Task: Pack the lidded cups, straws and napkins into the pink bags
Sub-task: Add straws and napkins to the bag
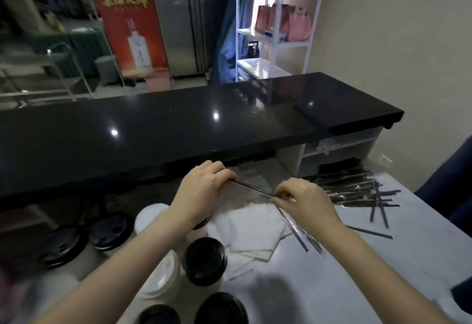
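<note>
Straw [251, 189]: one dark, thin straw is held nearly level between both hands, above the stack of white napkins [252, 231].

Left hand [204, 188]: the fingers are curled over the straw's left end, which is hidden beneath them.

Right hand [304, 198]: thumb and fingers are narrowed to a pinch on the straw's other end. A small bundle of wrapped straws [298, 231] slants down and to the right from that same pinch, across the napkin edge. It cannot be told whether all of these are gripped or some rest on the desk [344, 285].

Judgement: the single straw is being lined up with the bundle to make a counted set for one bag. Holding it at both ends keeps it straight while it is squared.

The supply pile of straws [355, 186] lies on the desk just right of the right hand, within easy reach. The lidded cups [204, 260] stand beside the left forearm, apart from the held straw. Loose black lids [63, 244] lie at the left.

Pink bags [296, 25] are seen only on the shelf [274, 43], well behind the raised black ledge [178, 124]. None shows on the desk, so bagging is judged not yet begun.
</note>
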The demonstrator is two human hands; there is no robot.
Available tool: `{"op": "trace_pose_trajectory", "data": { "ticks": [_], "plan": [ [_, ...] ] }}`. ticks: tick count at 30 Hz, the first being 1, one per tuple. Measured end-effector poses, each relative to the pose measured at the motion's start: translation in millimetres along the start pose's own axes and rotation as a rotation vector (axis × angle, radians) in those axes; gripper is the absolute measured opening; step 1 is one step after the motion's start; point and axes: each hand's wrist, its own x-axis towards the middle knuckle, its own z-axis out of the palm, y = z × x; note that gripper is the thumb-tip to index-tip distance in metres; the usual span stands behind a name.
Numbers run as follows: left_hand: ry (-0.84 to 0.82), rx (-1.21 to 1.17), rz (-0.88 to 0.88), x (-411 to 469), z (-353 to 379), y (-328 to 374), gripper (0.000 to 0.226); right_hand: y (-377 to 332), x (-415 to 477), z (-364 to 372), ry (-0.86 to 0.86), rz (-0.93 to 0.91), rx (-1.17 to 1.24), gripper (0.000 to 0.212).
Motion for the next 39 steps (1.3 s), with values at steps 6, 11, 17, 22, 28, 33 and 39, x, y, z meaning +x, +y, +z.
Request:
{"op": "trace_pose_trajectory", "data": {
  "ticks": [6,11,17,22,28,33,39],
  "plan": [
    [0.039,0.034,-0.151,-85,-87,-46,0.020,-133,20,29,0.040,-0.409,-0.056,0.034],
    [0.061,0.045,-0.303,-173,-163,-88,0.017,-249,19,60,0.109,-0.646,-0.026,0.032],
    [0.136,0.122,-0.412,-284,-251,-133,0.019,-388,3,98,0.159,-0.823,-0.006,0.019],
    [0.320,0.114,-0.503,-366,-299,-179,0.028,-470,-4,117,0.107,-0.777,0.001,0.019],
    [0.226,0.191,-0.813,-452,-326,-255,0.056,-536,4,141,-0.046,-0.643,0.138,0.019],
    [-0.012,-0.028,-0.929,-479,-324,-287,0.091,-595,13,174,-0.199,-0.653,0.273,0.024],
    [-0.117,-0.161,-0.965,-489,-321,-292,0.122,-631,14,215,-0.394,-0.666,0.210,0.016]
  ]
}}
